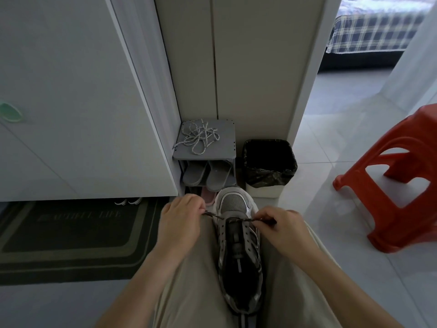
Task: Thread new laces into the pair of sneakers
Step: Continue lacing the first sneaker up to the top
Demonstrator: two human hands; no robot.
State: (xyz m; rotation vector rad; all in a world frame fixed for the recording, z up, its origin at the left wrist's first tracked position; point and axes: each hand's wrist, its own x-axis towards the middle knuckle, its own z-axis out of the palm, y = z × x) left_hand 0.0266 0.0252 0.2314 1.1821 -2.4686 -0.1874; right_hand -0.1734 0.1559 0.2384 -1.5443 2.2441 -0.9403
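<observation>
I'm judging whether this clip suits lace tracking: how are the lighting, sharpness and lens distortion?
Head view: wide-angle distortion bows the cupboard edges and stretches the red stool; daylight from the far room brightens the floor tiles, leaving the sneaker opening and bin dark; the dark lace, pinched by left hand and right hand, is readable though slightly soft.

dim foreground | daylight from right | soft focus | wide-angle bending at edges

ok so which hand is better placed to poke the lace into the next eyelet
Probably the right hand: it pinches the lace close to the eyelets of the sneaker, with the tip sticking out past its grip. The left hand pinches its end off to the side.
</observation>
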